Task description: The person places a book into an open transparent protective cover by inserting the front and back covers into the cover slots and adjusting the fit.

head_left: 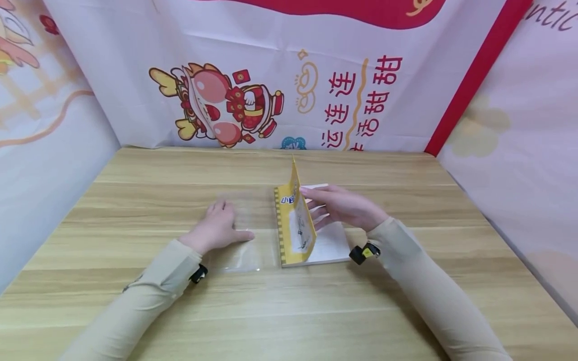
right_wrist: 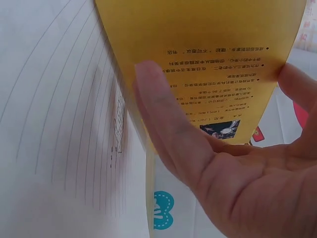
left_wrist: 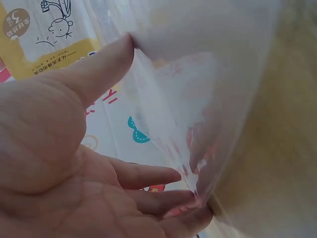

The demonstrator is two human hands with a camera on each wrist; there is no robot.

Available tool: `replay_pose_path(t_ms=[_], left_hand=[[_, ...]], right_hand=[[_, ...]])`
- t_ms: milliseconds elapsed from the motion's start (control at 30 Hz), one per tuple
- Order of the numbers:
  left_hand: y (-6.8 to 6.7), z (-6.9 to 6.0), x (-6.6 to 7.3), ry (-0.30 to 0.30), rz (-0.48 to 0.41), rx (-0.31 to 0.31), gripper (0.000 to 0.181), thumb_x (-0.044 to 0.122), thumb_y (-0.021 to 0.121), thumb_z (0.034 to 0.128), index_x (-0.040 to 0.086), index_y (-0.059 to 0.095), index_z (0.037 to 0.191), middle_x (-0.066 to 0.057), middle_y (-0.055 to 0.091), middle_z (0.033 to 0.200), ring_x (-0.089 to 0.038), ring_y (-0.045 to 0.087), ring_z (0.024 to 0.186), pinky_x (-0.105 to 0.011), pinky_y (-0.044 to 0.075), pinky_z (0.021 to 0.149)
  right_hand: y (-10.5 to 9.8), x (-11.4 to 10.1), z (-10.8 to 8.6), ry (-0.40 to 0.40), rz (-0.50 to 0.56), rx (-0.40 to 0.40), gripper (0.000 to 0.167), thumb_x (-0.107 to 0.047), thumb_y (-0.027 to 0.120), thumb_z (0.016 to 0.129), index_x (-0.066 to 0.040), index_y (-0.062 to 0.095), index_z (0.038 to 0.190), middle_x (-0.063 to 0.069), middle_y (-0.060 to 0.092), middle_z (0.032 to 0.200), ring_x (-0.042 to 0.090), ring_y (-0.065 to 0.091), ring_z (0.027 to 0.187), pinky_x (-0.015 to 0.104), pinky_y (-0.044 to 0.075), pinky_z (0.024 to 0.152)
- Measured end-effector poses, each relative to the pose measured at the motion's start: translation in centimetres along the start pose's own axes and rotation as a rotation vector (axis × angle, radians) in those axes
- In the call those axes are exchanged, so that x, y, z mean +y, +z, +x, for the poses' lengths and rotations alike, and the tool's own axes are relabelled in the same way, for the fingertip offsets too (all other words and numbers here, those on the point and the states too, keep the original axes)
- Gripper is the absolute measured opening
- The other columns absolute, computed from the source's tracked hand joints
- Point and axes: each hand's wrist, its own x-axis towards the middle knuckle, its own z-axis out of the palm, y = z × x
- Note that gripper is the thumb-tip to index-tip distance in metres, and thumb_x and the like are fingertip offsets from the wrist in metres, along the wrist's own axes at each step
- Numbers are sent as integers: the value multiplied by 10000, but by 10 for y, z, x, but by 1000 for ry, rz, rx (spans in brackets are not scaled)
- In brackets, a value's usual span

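A notebook or book with a yellow cover (head_left: 287,220) lies on the table, its cover lifted partway over the pages (head_left: 331,244). My right hand (head_left: 345,205) holds this cover: the thumb is at its edge, and the fingers reach along its printed inner side (right_wrist: 218,29). Lined paper (right_wrist: 54,109) with a small drawing shows beside them. To the left, my left hand (head_left: 219,228) rests on a clear plastic sleeve (head_left: 239,258). In the left wrist view, the thumb and fingertips are spread apart and touch the sleeve (left_wrist: 213,99).
The wood-patterned table (head_left: 253,316) carries both things. A printed cloth (head_left: 253,30) with a cartoon figure and red lettering hangs along the back edge. More pale cloth (head_left: 528,165) stands at the sides. Each wrist wears a black camera strap (head_left: 198,274).
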Motion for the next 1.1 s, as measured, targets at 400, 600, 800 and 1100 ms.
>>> replay_pose_path(t_ms=[400,600,800,1100], left_hand=[[-2,1,-1,31,24,-7,558,414,769,844,-78,511,899,-430,175,1482,-515,113,1410,-558,83,1154],[-3,-1,0,31,11,-4,594,394,779,840,-125,522,974,-416,186,1489,-500,112,1417,-552,101,1153],[-4,-2,-1,20,8,-11,659,397,783,836,-149,503,1076,-407,176,1497,-484,106,1424,-540,129,1149],[-6,-4,1,19,4,-10,566,371,787,839,-90,501,999,-408,203,1488,-491,173,1406,-539,176,1142]], right_hand=[[3,4,5,29,68,-26,614,-451,511,1011,-43,435,1463,260,522,1335,342,564,1131,515,535,856],[6,5,6,53,83,-2,631,-474,545,990,-85,431,1474,237,521,1335,361,528,1167,520,535,854],[11,5,7,60,86,33,673,-485,557,980,-63,396,1480,264,506,1327,357,538,1119,512,539,851],[21,4,10,74,47,113,740,-535,642,909,-59,409,1425,243,516,1303,319,569,1027,497,545,852]])
